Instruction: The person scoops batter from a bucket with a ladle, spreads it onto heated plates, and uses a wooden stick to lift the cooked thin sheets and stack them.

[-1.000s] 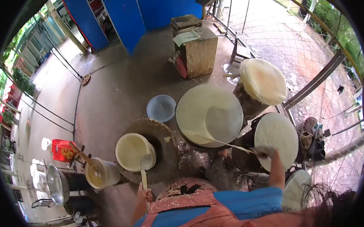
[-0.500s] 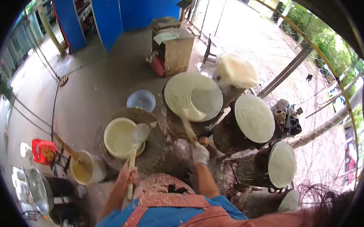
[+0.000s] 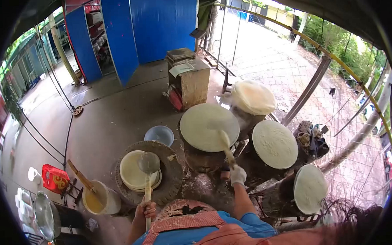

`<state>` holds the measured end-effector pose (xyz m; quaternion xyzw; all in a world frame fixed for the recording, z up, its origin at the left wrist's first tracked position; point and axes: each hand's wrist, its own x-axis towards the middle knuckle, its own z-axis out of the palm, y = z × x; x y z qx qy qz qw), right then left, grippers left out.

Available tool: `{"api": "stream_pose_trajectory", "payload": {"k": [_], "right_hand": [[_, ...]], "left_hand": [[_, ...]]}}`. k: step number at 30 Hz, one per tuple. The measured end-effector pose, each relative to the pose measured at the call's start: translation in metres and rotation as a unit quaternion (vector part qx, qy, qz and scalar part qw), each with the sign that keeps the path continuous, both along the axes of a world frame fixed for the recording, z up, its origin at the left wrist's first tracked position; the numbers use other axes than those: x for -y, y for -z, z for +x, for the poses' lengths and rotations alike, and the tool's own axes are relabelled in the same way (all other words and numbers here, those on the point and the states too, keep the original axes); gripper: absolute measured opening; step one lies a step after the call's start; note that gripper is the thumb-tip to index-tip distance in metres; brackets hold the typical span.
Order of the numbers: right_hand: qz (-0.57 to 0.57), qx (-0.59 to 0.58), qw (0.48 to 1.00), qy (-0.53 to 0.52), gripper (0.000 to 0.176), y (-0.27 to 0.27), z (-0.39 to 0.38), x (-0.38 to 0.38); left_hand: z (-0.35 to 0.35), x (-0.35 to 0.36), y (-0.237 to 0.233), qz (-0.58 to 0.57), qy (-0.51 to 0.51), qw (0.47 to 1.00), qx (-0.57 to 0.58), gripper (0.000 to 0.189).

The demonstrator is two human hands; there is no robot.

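My left hand, bare, is closed round the long pale handle of a ladle. The ladle's round bowl sits over a white bucket of pale batter. In a white glove, my right hand grips the handle of a flat wooden spreader. Its far end lies over a round griddle coated with pale batter, and steam blurs that end. Batter covers nearly all of the griddle's top.
More batter-covered griddles stand to the right, one lower down. Behind is a stack of thin flatbreads. A blue basin, a bucket of yellowish liquid, a red bag and a wooden cabinet stand around.
My right hand and the spreader have swung right, and the bare patch on the griddle is now covered with batter. The ladle stays over the bucket. The view has tilted up.
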<state>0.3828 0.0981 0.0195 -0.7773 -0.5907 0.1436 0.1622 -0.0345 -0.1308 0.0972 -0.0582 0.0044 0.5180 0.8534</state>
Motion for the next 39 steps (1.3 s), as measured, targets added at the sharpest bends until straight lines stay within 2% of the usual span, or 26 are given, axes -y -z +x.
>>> {"api": "stream_pose_trajectory", "payload": {"k": [1, 2, 4, 6, 8, 10, 14, 16, 17, 19, 20, 21, 22, 23, 24, 25, 26, 27, 28, 30, 32, 34, 35, 36, 38, 39], "right_hand": [[0.059, -0.046, 0.997, 0.031, 0.027, -0.025, -0.014, -0.011], [0.115, -0.088, 0.987, 0.063, 0.026, -0.049, -0.033, -0.017], [0.140, -0.161, 0.977, -0.014, 0.027, -0.022, -0.058, -0.030], [0.055, 0.015, 0.985, -0.161, 0.026, -0.012, -0.061, -0.003], [0.033, 0.010, 0.998, -0.054, 0.029, -0.003, -0.028, 0.014], [-0.066, 0.072, 0.994, -0.043, 0.032, -0.008, 0.023, -0.013], [0.146, -0.121, 0.981, 0.045, 0.035, -0.041, 0.005, -0.082], [0.084, 0.036, 0.990, -0.103, 0.025, -0.012, -0.012, -0.057], [0.142, 0.155, 0.967, -0.143, 0.025, 0.046, -0.009, -0.029], [-0.011, 0.006, 0.994, -0.112, 0.029, 0.005, 0.011, 0.020], [0.050, -0.056, 0.995, -0.070, 0.030, 0.031, 0.035, 0.016], [0.031, -0.021, 0.998, -0.056, 0.029, 0.029, 0.046, -0.026], [0.001, 0.011, 0.999, -0.035, 0.028, 0.026, 0.055, -0.062], [0.086, 0.005, 0.993, -0.077, 0.030, 0.058, 0.069, -0.111], [0.042, -0.075, 0.995, -0.060, 0.034, 0.030, 0.067, -0.157], [0.083, -0.013, 0.995, -0.057, 0.036, 0.021, 0.064, -0.205], [0.047, -0.083, 0.995, -0.009, 0.033, 0.006, 0.065, -0.239], [0.009, -0.160, 0.986, 0.041, 0.031, 0.000, 0.059, -0.254], [0.081, -0.268, 0.960, 0.017, 0.032, -0.003, 0.059, -0.241], [0.148, -0.188, 0.970, 0.040, 0.037, 0.044, 0.053, -0.217], [0.136, -0.551, 0.820, 0.073, 0.039, 0.101, 0.001, -0.175], [0.085, -0.355, 0.927, -0.080, 0.037, 0.065, -0.032, -0.144], [0.032, -0.237, 0.971, 0.014, 0.035, -0.039, -0.039, -0.113], [0.098, -0.322, 0.941, -0.036, 0.034, -0.026, -0.020, -0.110], [0.085, -0.636, 0.759, 0.114, 0.020, -0.074, 0.007, -0.094], [0.057, -0.634, 0.757, 0.145, 0.015, -0.060, 0.008, -0.092]], "left_hand": [[-0.002, -0.006, 0.010, -0.005, 0.001, 1.000, -0.002, 0.052], [-0.004, -0.010, 0.024, -0.047, 0.017, 0.999, -0.004, 0.026], [0.010, -0.011, 0.025, -0.095, 0.038, 0.995, -0.005, 0.014], [0.027, -0.029, -0.007, -0.155, 0.031, 0.985, -0.069, 0.023], [0.036, -0.035, -0.014, -0.118, 0.006, 0.984, -0.134, 0.029], [0.040, -0.046, -0.021, -0.097, 0.023, 0.975, -0.196, 0.034], [0.066, -0.067, -0.026, -0.179, 0.036, 0.963, -0.199, 0.022], [0.073, -0.079, -0.021, -0.246, -0.001, 0.963, -0.108, 0.007], [0.080, -0.084, -0.035, -0.231, 0.027, 0.968, -0.094, 0.011], [0.073, -0.076, -0.006, -0.211, 0.026, 0.967, -0.142, 0.013], [0.074, -0.081, 0.007, -0.192, 0.020, 0.962, -0.192, 0.015], [0.078, -0.090, 0.008, -0.185, 0.018, 0.963, -0.196, 0.015], [0.081, -0.086, 0.003, -0.251, 0.019, 0.957, -0.148, 0.016], [0.086, -0.086, -0.002, -0.312, 0.021, 0.945, -0.097, 0.019], [0.092, -0.087, -0.007, -0.312, 0.026, 0.945, -0.098, 0.019], [0.098, -0.089, -0.013, -0.327, 0.007, 0.943, -0.064, 0.018], [0.098, -0.090, -0.020, -0.343, -0.013, 0.938, -0.036, 0.018], [0.094, -0.086, -0.025, -0.346, -0.013, 0.937, -0.049, 0.018], [0.091, -0.076, -0.024, -0.334, -0.034, 0.941, -0.046, 0.017], [0.079, -0.080, -0.002, -0.302, -0.042, 0.952, -0.031, 0.018], [0.057, -0.074, 0.028, -0.278, 0.007, 0.939, -0.204, 0.024], [0.046, -0.080, 0.024, -0.275, 0.026, 0.945, -0.174, 0.024], [0.043, -0.079, 0.016, -0.276, 0.037, 0.950, -0.142, 0.025], [0.039, -0.075, 0.006, -0.280, 0.045, 0.952, -0.112, 0.025], [0.025, -0.082, -0.007, -0.261, 0.058, 0.962, -0.061, 0.025], [0.027, -0.080, -0.021, -0.230, 0.018, 0.961, -0.154, 0.026]]}}
